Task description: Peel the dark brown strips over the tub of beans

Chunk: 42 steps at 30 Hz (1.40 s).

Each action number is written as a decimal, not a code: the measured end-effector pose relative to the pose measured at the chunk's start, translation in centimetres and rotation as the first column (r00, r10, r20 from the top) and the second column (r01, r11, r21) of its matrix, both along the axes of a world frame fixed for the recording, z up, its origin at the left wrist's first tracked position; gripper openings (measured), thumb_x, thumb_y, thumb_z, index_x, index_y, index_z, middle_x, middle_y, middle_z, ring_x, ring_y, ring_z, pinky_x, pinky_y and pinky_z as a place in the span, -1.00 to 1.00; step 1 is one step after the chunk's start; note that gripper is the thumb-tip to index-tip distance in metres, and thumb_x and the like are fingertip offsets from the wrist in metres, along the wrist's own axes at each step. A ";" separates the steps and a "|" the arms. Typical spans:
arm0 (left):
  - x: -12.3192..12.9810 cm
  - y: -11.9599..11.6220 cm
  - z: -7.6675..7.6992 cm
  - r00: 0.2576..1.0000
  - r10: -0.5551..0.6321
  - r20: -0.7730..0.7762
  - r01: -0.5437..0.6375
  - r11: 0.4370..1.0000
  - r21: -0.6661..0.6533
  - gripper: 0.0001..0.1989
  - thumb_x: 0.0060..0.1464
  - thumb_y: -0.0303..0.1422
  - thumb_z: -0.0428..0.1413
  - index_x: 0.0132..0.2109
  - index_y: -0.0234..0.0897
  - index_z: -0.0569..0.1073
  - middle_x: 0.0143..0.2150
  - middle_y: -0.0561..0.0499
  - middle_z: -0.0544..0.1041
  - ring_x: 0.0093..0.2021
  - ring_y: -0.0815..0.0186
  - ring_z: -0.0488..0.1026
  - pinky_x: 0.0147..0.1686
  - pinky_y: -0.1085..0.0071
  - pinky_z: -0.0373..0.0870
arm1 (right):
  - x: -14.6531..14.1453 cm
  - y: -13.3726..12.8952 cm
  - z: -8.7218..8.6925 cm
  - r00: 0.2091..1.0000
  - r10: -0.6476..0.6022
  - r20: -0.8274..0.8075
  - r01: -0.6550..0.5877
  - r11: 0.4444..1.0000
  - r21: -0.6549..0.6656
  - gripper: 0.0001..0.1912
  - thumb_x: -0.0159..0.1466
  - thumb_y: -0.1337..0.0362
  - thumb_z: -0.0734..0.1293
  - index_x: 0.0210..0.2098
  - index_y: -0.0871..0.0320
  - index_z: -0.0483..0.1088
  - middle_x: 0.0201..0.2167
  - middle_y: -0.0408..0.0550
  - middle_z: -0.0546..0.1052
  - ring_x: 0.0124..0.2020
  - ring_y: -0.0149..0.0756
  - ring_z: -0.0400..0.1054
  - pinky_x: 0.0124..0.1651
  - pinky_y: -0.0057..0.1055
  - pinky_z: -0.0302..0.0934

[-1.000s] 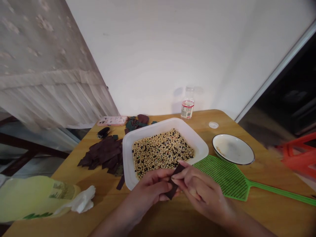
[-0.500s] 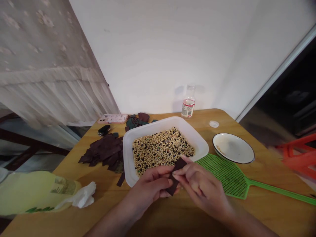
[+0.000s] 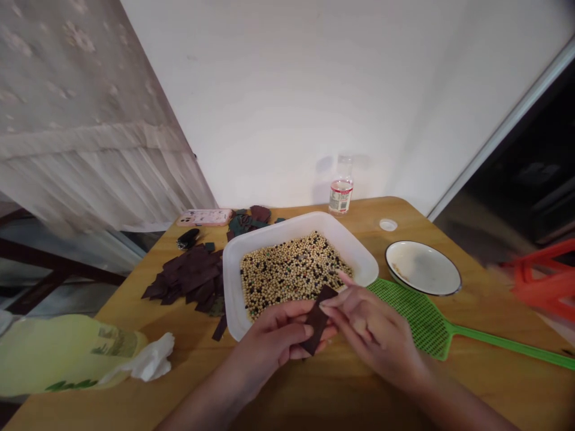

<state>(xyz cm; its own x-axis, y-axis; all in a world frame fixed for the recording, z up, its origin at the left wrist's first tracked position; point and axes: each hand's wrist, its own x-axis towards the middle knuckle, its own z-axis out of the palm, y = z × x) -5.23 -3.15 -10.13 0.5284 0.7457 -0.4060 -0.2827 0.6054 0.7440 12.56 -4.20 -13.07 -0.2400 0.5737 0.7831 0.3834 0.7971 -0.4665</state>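
A small dark brown rectangular piece (image 3: 319,323), like leather or stiff cloth, is held tilted between my two hands at the near rim of a white plastic tub (image 3: 233,299). My left hand (image 3: 274,335) grips its lower part, thumb on top and fingers beneath. My right hand (image 3: 368,320) pinches its right edge near the top, with the index finger raised. Many pale yellow beads mixed with black ones (image 3: 296,269) fill the bottom of the tub. Left of the tub lies a pile of similar dark brown pieces (image 3: 193,272).
A green fly swatter (image 3: 417,314) and a white enamel dish (image 3: 424,269) are on the right. Behind stand a clear bottle (image 3: 341,191) and a white cap (image 3: 389,225). A pink phone (image 3: 204,217), a black object (image 3: 188,238), green scraps (image 3: 245,224) and a yellow-green bottle (image 3: 67,353) with tissue (image 3: 153,359) are left.
My right index finger has lifted away from the brown piece, and the right hand has shifted slightly right. My left hand keeps its hold. The view has moved only a little.
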 end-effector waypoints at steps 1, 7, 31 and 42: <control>0.0 0.0 0.0 1.000 -0.001 0.002 0.001 1.000 -0.001 -0.73 -0.21 -0.39 0.36 -0.25 -0.24 0.63 -0.30 0.00 0.63 -0.30 0.35 0.54 -0.21 0.44 0.39 | 0.0 0.0 0.0 1.000 0.012 0.021 -0.012 1.000 0.002 -0.66 0.19 0.59 0.27 -0.52 0.09 0.10 -0.53 -0.27 0.36 -0.39 -0.46 0.42 0.21 -0.04 0.25; -0.1 0.0 0.2 1.000 -0.008 -0.016 0.009 1.000 0.018 -0.77 -0.16 -0.40 0.32 -0.24 -0.24 0.62 -0.28 -0.03 0.63 -0.26 0.33 0.53 -0.17 0.41 0.37 | 0.0 0.0 0.3 1.000 -0.021 0.011 0.021 1.000 0.019 -0.68 0.20 0.58 0.28 -0.50 0.09 0.13 -0.51 -0.26 0.37 -0.39 -0.46 0.42 0.20 -0.05 0.26; 0.0 -0.1 -0.2 0.995 -0.096 -0.028 0.098 0.994 0.044 -0.79 -0.11 -0.37 0.30 -0.23 -0.20 0.62 -0.31 0.05 0.59 -0.33 0.43 0.48 -0.19 0.47 0.34 | -0.1 -0.1 0.5 0.998 0.026 0.057 -0.027 0.999 0.022 -0.70 0.20 0.57 0.26 -0.51 0.10 0.16 -0.51 -0.27 0.38 -0.41 -0.46 0.42 0.19 -0.12 0.27; 0.1 -0.2 -0.2 0.985 -0.159 -0.070 0.164 0.984 0.071 -0.82 -0.10 -0.35 0.26 -0.26 -0.25 0.62 -0.36 0.04 0.53 -0.35 0.43 0.41 -0.25 0.49 0.28 | -0.4 -0.1 -0.1 1.000 -0.021 -0.002 0.021 1.000 0.021 -0.70 0.19 0.60 0.24 -0.51 0.10 0.17 -0.47 -0.25 0.40 -0.39 -0.47 0.43 0.24 -0.08 0.20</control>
<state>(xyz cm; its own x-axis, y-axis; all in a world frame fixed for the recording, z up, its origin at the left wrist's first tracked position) -5.13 -3.33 -10.36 0.6192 0.6826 -0.3882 -0.1358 0.5800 0.8032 12.12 -4.28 -13.13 -0.2268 0.5624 0.7952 0.3998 0.7982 -0.4505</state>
